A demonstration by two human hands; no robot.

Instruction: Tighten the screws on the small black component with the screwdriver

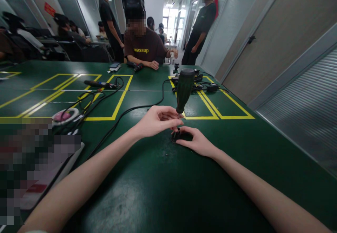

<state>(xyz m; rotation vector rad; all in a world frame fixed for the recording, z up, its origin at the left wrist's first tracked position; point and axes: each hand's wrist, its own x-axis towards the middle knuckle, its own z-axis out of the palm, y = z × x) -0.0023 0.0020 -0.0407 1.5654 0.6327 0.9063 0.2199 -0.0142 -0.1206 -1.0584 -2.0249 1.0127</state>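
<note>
A screwdriver [185,89] with a thick dark green handle stands nearly upright, handle up and tip down. The thumb and fingers of my left hand [158,121] close around its thin shaft just below the handle. Beneath the tip, a small black part [174,138] rests on the green table [147,176]. My right hand [198,142] pinches this part from the right between thumb and forefinger. Its exact kind, and where the tip meets it, are too small and partly hidden by my fingers.
Black cables and adapters [202,85] lie beyond the screwdriver. A black-handled tool [100,84] with a cord lies left, near a white ring-shaped roll [65,115]. A power drill [135,66] lies before a seated person [143,43] across the table. A long cable [126,110] crosses the tabletop.
</note>
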